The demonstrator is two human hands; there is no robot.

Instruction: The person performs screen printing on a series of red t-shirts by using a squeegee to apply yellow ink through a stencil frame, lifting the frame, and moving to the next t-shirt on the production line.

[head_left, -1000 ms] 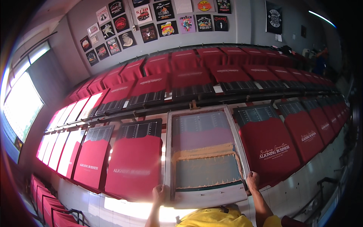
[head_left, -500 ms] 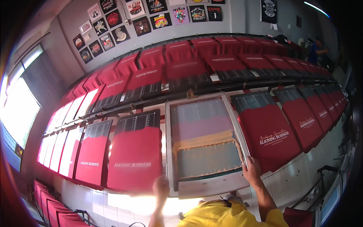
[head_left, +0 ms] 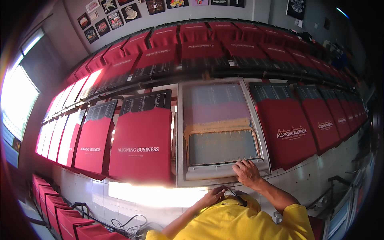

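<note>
A screen printing frame (head_left: 262, 146) lies over a board in the near row, its mesh ringed by orange-brown residue around a grey-green window. My right hand (head_left: 247, 173) grips the frame's near edge, right of its middle, with the fingers bent over the rim. Close to my waist, just short of the frame, my left hand (head_left: 215, 196) has curled fingers; whether it holds anything is hidden. Left of the frame is a red shirt (head_left: 140, 136) with white lettering, stretched on a black board. Another printed red shirt (head_left: 286, 128) lies on the board to the right.
Several red shirts on boards run along both sides, with further rows behind a dark rail (head_left: 156, 79). Folded red fabric (head_left: 60, 208) hangs at the lower left, near a loose cable (head_left: 134, 222). Black metal brackets (head_left: 340, 180) stand at the right.
My left hand has left the frame's near left corner and come to my waist. My right hand has shifted from its right side to the near edge. The view has tilted downward.
</note>
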